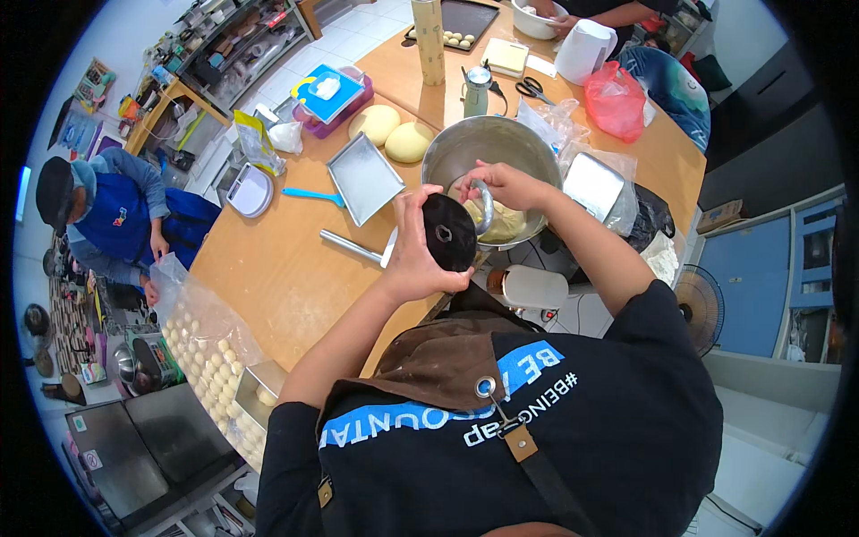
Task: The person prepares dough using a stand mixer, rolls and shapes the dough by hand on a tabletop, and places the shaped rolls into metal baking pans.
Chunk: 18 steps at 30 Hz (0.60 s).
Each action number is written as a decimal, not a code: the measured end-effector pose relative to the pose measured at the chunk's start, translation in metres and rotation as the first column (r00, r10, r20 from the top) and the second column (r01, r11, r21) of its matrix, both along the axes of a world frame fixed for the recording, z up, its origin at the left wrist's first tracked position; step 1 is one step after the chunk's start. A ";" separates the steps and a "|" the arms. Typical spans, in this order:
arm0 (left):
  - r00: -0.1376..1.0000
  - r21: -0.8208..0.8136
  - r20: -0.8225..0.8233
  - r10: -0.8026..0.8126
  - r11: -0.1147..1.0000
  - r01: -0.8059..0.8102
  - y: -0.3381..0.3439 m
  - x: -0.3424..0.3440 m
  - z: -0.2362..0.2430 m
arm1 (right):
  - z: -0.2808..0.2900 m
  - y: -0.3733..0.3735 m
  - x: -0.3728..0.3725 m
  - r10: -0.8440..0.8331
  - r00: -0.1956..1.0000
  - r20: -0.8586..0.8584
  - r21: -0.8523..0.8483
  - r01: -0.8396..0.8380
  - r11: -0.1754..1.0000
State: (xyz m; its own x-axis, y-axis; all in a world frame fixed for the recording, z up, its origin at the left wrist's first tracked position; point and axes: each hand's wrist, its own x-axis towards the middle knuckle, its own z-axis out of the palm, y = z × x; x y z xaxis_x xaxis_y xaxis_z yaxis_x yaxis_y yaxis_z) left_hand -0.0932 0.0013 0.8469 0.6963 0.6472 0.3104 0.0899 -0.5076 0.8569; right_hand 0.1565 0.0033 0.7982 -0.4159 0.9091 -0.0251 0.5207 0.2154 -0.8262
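My left hand (417, 246) is wrapped round the rim of a black disc with a small socket at its centre, the round guard of a dough hook (484, 208). From the disc's right side the curved metal hook reaches over a steel mixing bowl (438, 161). My right hand (501, 185) is above the bowl with bent fingers closed at the hook. What the fingertips press on is partly hidden. Pale yellow dough (503, 224) lies in the bowl, below my right hand. Left of my hands, a metal tray (365, 179) rests on the table.
Two dough balls (409, 142), a blue spatula (313, 196), a metal-handled tool (351, 246) and a scale (250, 192) lie on the table (277, 277). A co-worker (134, 215) handles plastic over dough pieces (210, 367). Another person's hands (562, 22) are at a white bowl. A fan (698, 304) stands right.
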 end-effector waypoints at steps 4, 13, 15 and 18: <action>1.000 0.020 0.013 -0.019 1.000 0.019 -0.002 -0.002 0.004 | -0.009 0.005 0.006 0.052 0.981 -0.186 -0.140 -0.079 0.987; 0.999 0.243 -0.039 -0.035 0.969 0.043 -0.007 -0.008 -0.004 | -0.009 0.012 0.016 0.123 0.956 -0.267 -0.392 -0.225 0.892; 0.998 0.244 -0.058 -0.034 0.969 0.047 -0.009 -0.010 -0.005 | -0.006 0.013 0.016 0.130 0.975 -0.179 -0.422 -0.196 0.885; 0.997 0.268 -0.076 -0.012 0.963 0.032 -0.011 -0.013 -0.008 | -0.005 0.014 0.015 0.132 0.985 -0.110 -0.452 -0.168 0.876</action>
